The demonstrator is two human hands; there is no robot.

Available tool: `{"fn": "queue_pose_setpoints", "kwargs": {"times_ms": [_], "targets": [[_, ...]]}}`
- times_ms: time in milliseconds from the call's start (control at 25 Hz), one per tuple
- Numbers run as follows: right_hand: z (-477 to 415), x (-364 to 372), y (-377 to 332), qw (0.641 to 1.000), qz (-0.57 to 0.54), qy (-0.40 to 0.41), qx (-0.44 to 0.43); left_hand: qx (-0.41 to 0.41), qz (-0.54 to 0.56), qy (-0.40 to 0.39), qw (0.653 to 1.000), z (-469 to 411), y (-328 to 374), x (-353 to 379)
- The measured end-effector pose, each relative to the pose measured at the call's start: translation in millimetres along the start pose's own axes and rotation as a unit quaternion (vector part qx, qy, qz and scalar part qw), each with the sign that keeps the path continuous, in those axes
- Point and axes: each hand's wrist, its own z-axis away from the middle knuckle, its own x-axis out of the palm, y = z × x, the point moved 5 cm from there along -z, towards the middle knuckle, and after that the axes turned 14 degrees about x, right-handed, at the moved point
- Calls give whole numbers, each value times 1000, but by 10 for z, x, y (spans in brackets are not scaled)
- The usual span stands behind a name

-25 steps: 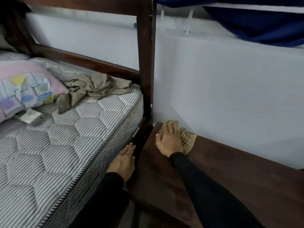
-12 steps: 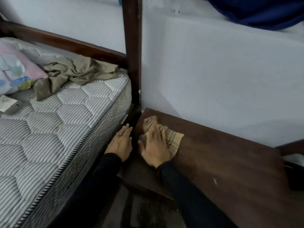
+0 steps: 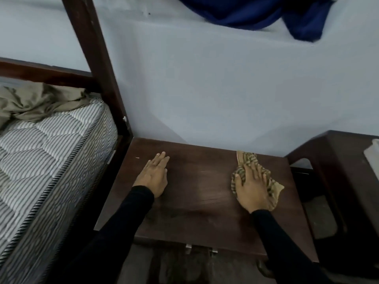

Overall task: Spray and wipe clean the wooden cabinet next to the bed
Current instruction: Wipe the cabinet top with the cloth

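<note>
Dark wooden cabinet (image 3: 201,203): against the wall, bed (image 3: 51,152) at its left side. Striped cloth (image 3: 245,160): near the cabinet's right rear corner, under my right hand (image 3: 251,189), fingers spread flat and pressing to wipe the top. Left hand (image 3: 153,177): flat on the cabinet's left half, fingers straight, holding nothing; bracing me, I judge.

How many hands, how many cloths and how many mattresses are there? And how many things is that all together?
Hands: 2, the left hand flat on the cabinet, the right hand pressing the rag.
Cloths: 3, the rag, the olive cloth, the blue cloth.
Mattresses: 1, the mattress.
Total: 6.
</note>
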Motion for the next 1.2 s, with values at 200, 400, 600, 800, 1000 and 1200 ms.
{"fn": "queue_pose_setpoints", "kwargs": {"times_ms": [200, 400, 600, 800, 1000, 1200], "targets": [[1088, 310, -769, 976, 10, -67, -207, 43, -9, -27, 999, -222, 337, 178], [-21, -220, 553, 999, 9, 14, -49, 70, -16, -68, 995, -358, 629, 406], [251, 11, -105, 996, -24, -35, -83, 95, -26, -94, 991, -508, 863, 613], [323, -244, 886, 993, -15, -32, -109, 105, -12, -107, 989, -734, 1129, 841], [-791, -304, 573, 1000, -5, 12, 26, 83, -33, -127, 988, -704, 1017, 776], [225, 139, -463, 982, -16, -68, -173, 4, -34, -98, 995, -422, 438, 386]]}}
